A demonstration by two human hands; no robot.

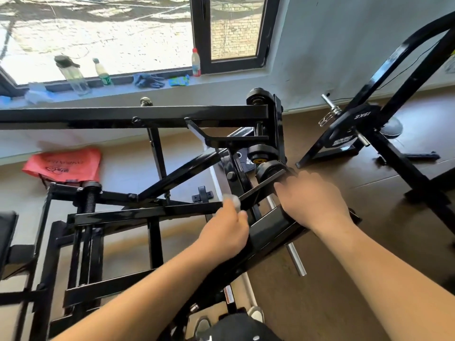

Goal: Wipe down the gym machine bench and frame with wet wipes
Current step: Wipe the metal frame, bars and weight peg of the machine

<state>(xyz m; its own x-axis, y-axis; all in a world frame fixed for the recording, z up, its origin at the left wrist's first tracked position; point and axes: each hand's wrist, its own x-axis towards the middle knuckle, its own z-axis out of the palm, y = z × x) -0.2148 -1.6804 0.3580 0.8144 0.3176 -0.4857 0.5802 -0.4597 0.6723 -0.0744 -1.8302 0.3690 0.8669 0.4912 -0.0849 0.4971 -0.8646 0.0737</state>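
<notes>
A black steel gym machine frame [138, 114] fills the middle of the view, with crossing bars and pivot rollers [262, 153]. My left hand [225, 232] grips a small white wet wipe [232, 200] and presses it against a slanted black bar [258, 189] where two bars cross. My right hand [312, 193] lies over the upper end of the same slanted bar beside a black roller, fingers curled round it. A corner of the black padded bench [7, 232] shows at the far left edge.
On the windowsill [221, 81] stand three bottles, a pair of blue gloves [147, 80] and a green packet [179, 81]. A red bag [65, 164] lies by the wall. At the right stands another black rack with a 15 kg plate [354, 126]. A chrome peg [295, 259] juts out below.
</notes>
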